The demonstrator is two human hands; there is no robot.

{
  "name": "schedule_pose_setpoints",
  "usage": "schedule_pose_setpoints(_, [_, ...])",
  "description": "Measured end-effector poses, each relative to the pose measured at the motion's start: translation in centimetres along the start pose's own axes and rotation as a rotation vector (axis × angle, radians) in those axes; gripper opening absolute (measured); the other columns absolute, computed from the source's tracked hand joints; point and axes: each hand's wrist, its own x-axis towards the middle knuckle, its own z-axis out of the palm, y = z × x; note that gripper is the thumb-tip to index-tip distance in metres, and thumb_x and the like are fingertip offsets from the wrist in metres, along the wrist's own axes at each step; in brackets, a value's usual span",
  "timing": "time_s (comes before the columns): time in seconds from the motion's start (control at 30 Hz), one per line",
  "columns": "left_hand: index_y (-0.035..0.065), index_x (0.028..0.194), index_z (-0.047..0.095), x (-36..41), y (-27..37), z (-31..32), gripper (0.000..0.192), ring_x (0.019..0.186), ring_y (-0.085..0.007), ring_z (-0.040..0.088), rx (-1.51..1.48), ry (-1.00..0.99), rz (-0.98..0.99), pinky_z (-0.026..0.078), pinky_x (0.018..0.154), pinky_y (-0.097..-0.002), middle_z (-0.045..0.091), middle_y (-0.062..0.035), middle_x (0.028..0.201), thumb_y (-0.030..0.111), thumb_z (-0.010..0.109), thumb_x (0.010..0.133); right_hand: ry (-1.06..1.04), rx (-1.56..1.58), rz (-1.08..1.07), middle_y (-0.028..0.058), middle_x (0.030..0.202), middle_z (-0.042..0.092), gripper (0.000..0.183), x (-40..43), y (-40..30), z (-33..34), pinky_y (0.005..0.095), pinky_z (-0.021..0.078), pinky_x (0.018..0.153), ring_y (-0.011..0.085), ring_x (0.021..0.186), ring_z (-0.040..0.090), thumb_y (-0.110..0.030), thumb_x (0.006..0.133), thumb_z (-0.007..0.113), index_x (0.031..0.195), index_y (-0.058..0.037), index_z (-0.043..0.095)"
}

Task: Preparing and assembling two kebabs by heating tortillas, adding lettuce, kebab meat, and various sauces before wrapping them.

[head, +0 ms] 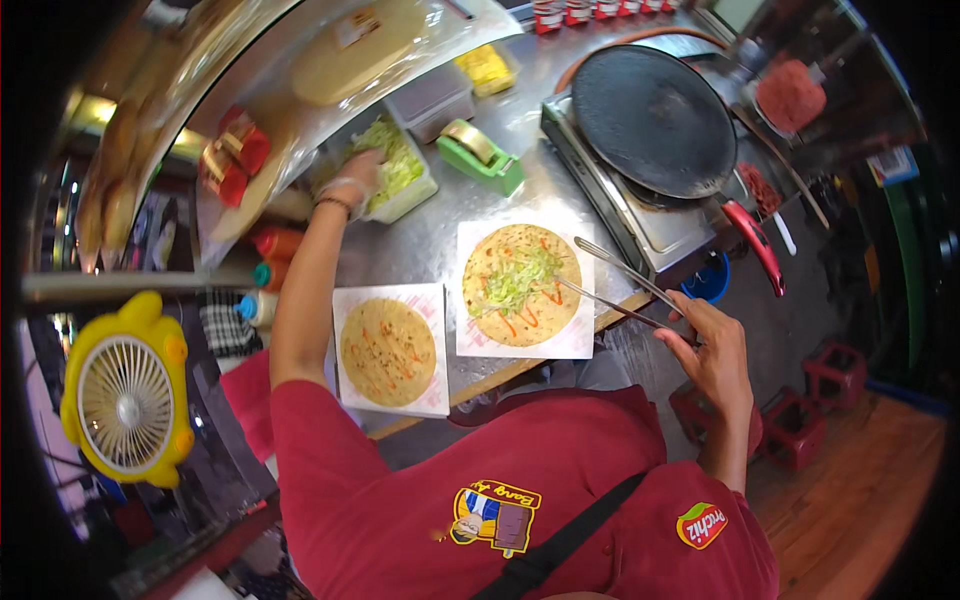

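Note:
My left hand, in a clear plastic glove, reaches into a plastic container of shredded lettuce. Its fingers are partly hidden, so their grip does not show. Metal tongs are held in my right hand, with their arms spread. One tip is over a tortilla on white paper. Shredded lettuce and streaks of orange sauce lie on that tortilla. To its left, a second tortilla with sauce streaks rests on a stack of printed paper.
A black flat pan with a red handle sits on a portable stove. A green tape dispenser stands beside the lettuce container. Sauce bottles and a yellow fan are at left; red stools stand at right.

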Motion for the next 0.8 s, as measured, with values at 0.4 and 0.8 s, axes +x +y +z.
schedule_pose_setpoints(0.4, [0.0058, 0.141, 0.062, 2.8, 2.2, 0.9, 0.066, 0.126, -0.0337, 0.065, -0.159, 0.362, -0.112, 0.05, 0.108, -0.0414, 0.067, -0.0221, 0.134, 0.035, 0.078, 0.084, 0.01, -0.059, 0.075, 0.0089, 0.09, 0.07, 0.052, -1.9, -0.3, 1.4, 0.0372, 0.0495, 0.059, 0.024, 0.06, 0.061, -0.033, 0.084, 0.084, 0.126, -0.004, 0.07])
schedule_pose_setpoints(0.8, [0.0006, 0.136, 0.065, 1.1, 2.6, -0.1, 0.066, 0.124, -0.0335, 0.066, -0.462, 0.555, -0.231, 0.05, 0.107, -0.0388, 0.068, -0.023, 0.133, 0.038, 0.081, 0.084, 0.025, -0.033, -0.004, 0.0086, 0.088, 0.07, 0.054, 0.3, -1.1, 1.9, 0.0357, 0.0501, 0.061, 0.0229, 0.063, 0.061, -0.035, 0.085, 0.083, 0.127, -0.0028, 0.071])
